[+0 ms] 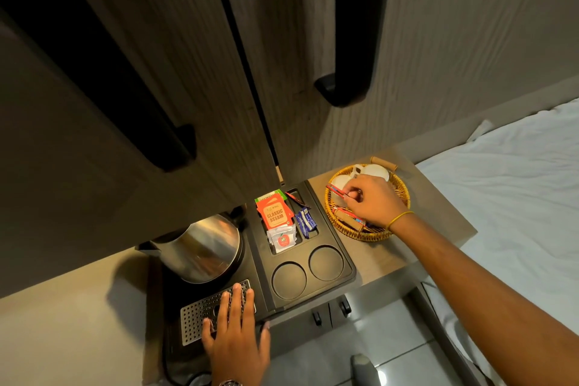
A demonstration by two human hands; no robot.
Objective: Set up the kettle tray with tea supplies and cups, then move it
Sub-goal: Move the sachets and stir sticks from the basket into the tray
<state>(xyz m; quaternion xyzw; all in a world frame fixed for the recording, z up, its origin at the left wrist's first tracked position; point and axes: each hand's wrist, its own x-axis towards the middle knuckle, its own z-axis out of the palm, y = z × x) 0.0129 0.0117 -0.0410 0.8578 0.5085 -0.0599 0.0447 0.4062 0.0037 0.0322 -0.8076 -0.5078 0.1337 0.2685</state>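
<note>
Restocking the kettle tray from the basket

My right hand [372, 200] is in the wicker basket [396, 230] at 2 o'clock, fingers pinched on a thin red sachet stick [336, 191]; my left hand [233, 320] lies flat and empty on the perforated metal grille [195, 320] at 7 o'clock. The black moulded tray [341, 247] sits centre with a steel kettle [206, 247]; paper tea packets [275, 216] fill its slot, and 2 round cup wells [308, 271] are bare. I'd judge the sachets light and crushable, the white cups [374, 171] slick, fragile, best taken by the handle.
</note>
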